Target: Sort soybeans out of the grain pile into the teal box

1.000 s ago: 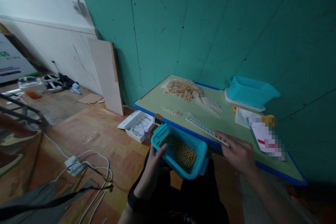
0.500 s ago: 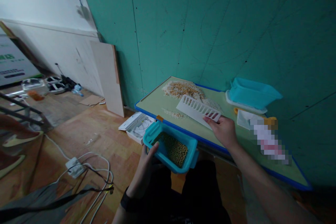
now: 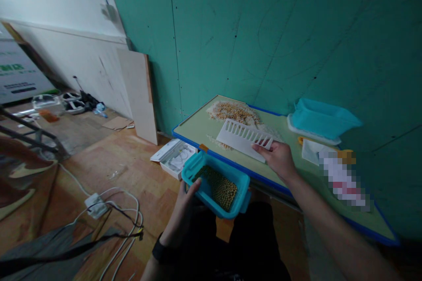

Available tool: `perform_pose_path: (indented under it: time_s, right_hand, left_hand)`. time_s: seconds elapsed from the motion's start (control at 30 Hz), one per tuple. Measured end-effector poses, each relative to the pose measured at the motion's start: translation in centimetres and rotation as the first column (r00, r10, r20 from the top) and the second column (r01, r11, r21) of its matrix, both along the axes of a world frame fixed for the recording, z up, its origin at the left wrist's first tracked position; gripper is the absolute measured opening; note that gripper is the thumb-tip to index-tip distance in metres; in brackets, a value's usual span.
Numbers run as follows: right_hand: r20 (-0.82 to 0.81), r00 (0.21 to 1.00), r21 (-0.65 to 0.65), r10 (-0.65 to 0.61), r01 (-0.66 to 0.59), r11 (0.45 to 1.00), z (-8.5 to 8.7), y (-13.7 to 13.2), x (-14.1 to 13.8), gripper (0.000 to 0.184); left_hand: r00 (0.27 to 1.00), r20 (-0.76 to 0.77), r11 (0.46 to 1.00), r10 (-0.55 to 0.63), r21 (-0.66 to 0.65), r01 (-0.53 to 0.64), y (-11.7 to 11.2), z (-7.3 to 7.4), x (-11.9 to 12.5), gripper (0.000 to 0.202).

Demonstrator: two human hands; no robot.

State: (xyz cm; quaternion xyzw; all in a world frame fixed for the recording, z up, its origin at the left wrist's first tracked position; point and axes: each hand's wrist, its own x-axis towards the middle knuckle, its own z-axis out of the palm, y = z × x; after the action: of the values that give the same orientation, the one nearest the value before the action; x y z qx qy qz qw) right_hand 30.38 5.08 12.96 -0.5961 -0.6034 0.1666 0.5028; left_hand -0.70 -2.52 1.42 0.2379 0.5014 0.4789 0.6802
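White, flat plastic strip with a row of slots (image 3: 240, 144) above or on a pale green, blue-edged table (image 3: 194, 127): how does it lie?

Its long axis runs leftward and slightly away from the right hand (image 3: 280, 158), the slotted edge facing a mixed heap of tan round beans and pale fine grains (image 3: 232, 112) just beyond. The heap sits ahead and to the left of that hand, the nearer of the two. Contact with the table cannot be told.

And the grips?

Right thumb and fingers are pinched on the strip's near end; the left hand (image 3: 184, 199) clasps the left end of a turquoise, rectangular plastic bin (image 3: 227, 171) of greenish round beans (image 3: 226, 191), beside the table's near edge.

Any lettering?

Green characters on a white panel (image 3: 20, 72), far left, too blurred to read; a pale, red-marked packet (image 3: 344, 182), right, is pixelated.
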Motion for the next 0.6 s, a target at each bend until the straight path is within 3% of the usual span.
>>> perform_pose_path:
  time_s: [0.13, 0.23, 0.3, 0.4, 0.5, 0.6]
  right_hand:
    - [0.148, 0.987, 0.161, -0.06, 0.035, 0.986, -0.3, -2.8, -0.6, 0.037]
    - [0.364, 0.93, 0.35, -0.056, -0.081, 0.933, -1.1, -6.1, -1.9, 0.016]
    - [0.474, 0.88, 0.432, 0.011, -0.244, 0.869, -1.8, -7.7, -2.9, 0.037]
    - [0.612, 0.787, 0.44, 0.079, -0.421, 0.793, -2.5, -8.7, -4.0, 0.063]
    - [0.683, 0.727, 0.418, 0.074, -0.471, 0.777, -2.8, -8.7, -3.6, 0.073]
    - [0.691, 0.72, 0.41, 0.068, -0.467, 0.784, -2.8, -9.1, -1.6, 0.075]
  left_hand:
    - [1.0, 0.001, 1.0, 0.003, 0.011, -0.003, -0.2, 0.1, 0.0, 0.096]
    - [1.0, 0.02, 1.0, -0.004, 0.015, 0.004, -0.2, -0.4, 0.1, 0.098]
    - [1.0, 0.024, 1.0, -0.009, 0.016, 0.008, -0.2, -0.7, 0.2, 0.1]
    - [1.0, 0.013, 1.0, 0.004, -0.007, -0.003, -0.1, -0.6, 0.3, 0.099]
    - [0.999, 0.026, 0.999, 0.033, -0.04, -0.032, -0.1, -0.2, 0.4, 0.103]
    - [0.998, 0.053, 0.998, 0.042, -0.045, -0.04, -0.1, 0.0, 0.3, 0.108]
